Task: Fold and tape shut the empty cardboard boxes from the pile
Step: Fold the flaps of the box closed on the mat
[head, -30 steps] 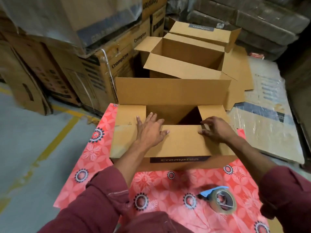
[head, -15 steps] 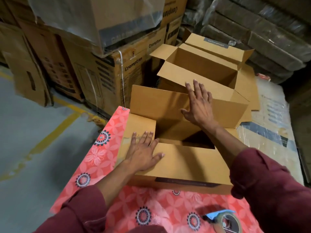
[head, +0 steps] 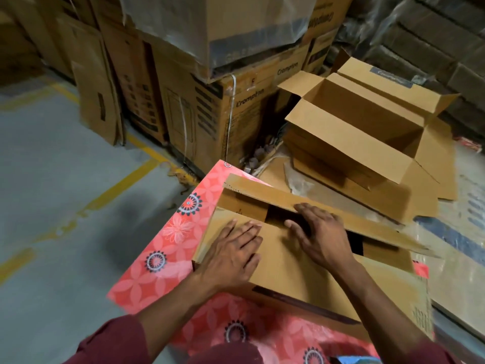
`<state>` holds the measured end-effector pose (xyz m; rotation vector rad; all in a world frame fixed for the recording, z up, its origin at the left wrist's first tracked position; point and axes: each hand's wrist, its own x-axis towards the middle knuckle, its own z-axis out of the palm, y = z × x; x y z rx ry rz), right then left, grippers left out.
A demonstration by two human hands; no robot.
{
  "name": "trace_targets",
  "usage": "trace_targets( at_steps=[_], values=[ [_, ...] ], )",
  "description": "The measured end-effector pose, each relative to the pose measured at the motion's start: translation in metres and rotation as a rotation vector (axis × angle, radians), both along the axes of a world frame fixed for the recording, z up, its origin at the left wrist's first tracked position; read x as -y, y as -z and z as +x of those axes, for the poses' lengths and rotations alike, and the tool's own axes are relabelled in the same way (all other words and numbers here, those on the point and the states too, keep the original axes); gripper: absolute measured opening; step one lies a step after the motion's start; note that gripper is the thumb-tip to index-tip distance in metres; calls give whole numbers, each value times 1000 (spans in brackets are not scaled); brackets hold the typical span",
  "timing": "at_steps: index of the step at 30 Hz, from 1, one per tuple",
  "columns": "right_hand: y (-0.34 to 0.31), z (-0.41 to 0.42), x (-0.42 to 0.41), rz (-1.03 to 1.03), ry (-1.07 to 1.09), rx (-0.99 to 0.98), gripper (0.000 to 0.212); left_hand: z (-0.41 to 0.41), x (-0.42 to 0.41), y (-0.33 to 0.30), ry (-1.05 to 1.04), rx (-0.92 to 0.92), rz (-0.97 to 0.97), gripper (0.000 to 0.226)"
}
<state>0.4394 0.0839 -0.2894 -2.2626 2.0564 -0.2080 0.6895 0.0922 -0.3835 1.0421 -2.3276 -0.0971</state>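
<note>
A brown cardboard box (head: 296,279) lies on a red flowered cloth (head: 162,261) in front of me. Its near flap is folded flat and its far flap (head: 349,222) is lowered almost level over the opening, with a dark gap left between them. My left hand (head: 231,256) presses flat on the near flap at the box's left side. My right hand (head: 320,235) rests on the far flap's edge, fingers spread and thumb over the gap. A blue bit of the tape dispenser (head: 349,360) shows at the bottom edge.
Another open empty box (head: 367,132) sits on flattened cardboard at the back right. Stacked printed cartons (head: 231,114) and leaning flat boxes (head: 97,101) line the back. Grey floor with yellow lines (head: 123,185) lies to the left.
My right hand has brought the far flap down from upright to nearly flat over the opening. My left hand stayed pressing the near flap. The view tilted down and left.
</note>
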Motion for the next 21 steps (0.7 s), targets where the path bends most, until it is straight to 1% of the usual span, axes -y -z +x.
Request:
trace_targets(
  at_steps=[3,7,10,14,16,18,21],
  values=[
    [21,-2,-16,37,-41,-11,72,5,-2,6,14,88,38,48],
    [45,1,-29,211,-100,-94,85,1,-4,6,39,43,72,45],
    [56,5,-35,228,-90,-82,95,2,-7,9,55,31,64,41],
    [59,5,-38,229,-67,-82,98,1,-10,6,15,65,67,42],
    [57,7,-39,221,-43,-100,98,3,-13,4,-88,119,91,51],
    [54,8,-39,221,-8,-118,98,6,-18,0,-280,167,169,67],
    [49,8,-40,182,17,-89,92,8,-24,-5,-543,123,285,90]
  ],
)
